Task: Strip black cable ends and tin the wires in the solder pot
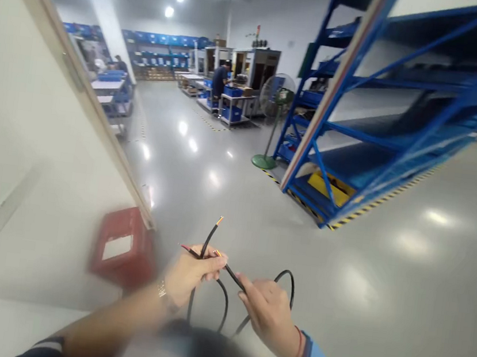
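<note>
Black cables (234, 276) with stripped ends, showing thin red, orange and yellow wires, run between my two hands. My left hand (192, 271) is closed around them, thumb and fingers pinching near one coloured end; one cable end sticks up above it and another points left. My right hand (268, 309) grips the cable a short way to the right, index finger laid along it. A loop of cable (293, 286) rises behind the right hand, and more lengths hang below the left hand. Where the cables lead further down is hidden or blurred.
A blurred red bin (125, 248) stands at the left by a pale wall panel (30, 135). Blue shelving (334, 138) with a yellow bin fills the right. Beyond are a green-based fan (264, 161), carts and a person (220, 80) near machines.
</note>
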Action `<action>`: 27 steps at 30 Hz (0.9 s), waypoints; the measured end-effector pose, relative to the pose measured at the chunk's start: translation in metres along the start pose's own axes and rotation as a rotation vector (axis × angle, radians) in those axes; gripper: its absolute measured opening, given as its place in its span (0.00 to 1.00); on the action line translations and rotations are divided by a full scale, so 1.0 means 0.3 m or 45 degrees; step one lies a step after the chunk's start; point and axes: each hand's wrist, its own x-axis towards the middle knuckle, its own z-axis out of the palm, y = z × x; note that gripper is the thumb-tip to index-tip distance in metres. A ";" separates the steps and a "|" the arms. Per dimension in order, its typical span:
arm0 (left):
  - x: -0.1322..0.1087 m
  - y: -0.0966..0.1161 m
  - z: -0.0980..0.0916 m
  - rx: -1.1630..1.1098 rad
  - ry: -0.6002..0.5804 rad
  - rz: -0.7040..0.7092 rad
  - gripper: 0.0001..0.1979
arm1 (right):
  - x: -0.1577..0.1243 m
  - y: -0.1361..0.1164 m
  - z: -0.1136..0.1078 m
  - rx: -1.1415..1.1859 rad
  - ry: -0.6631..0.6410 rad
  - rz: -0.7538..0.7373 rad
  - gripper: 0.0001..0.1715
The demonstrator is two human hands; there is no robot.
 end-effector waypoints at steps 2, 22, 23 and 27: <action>0.136 0.034 -0.011 -0.159 0.099 0.023 0.09 | 0.117 0.136 0.082 -0.004 0.017 -0.084 0.19; 1.711 0.579 -0.586 -0.124 0.313 0.260 0.11 | 1.428 1.207 0.921 0.016 -0.020 -0.303 0.14; 1.796 0.603 -0.619 -0.067 0.363 0.291 0.11 | 1.497 1.269 0.976 0.019 -0.009 -0.332 0.15; 2.144 0.722 -0.757 -0.117 0.637 0.438 0.11 | 1.814 1.466 1.243 0.164 0.066 -0.400 0.17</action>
